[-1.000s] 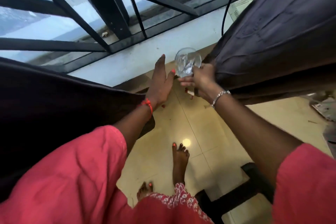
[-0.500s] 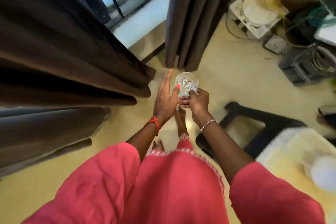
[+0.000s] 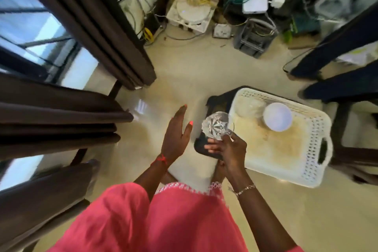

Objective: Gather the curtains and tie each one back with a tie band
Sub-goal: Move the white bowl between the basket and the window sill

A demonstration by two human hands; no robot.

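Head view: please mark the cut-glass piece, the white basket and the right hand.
cut-glass piece [image 3: 215, 128], head view, its faceted middle.
white basket [image 3: 311, 161], head view, its perforated side wall.
right hand [image 3: 231, 151], head view, back of the hand.

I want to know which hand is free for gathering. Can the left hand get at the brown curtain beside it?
Probably yes: the left hand is open and empty, with only floor between it and the brown curtain. The right hand grips the clear glass piece.
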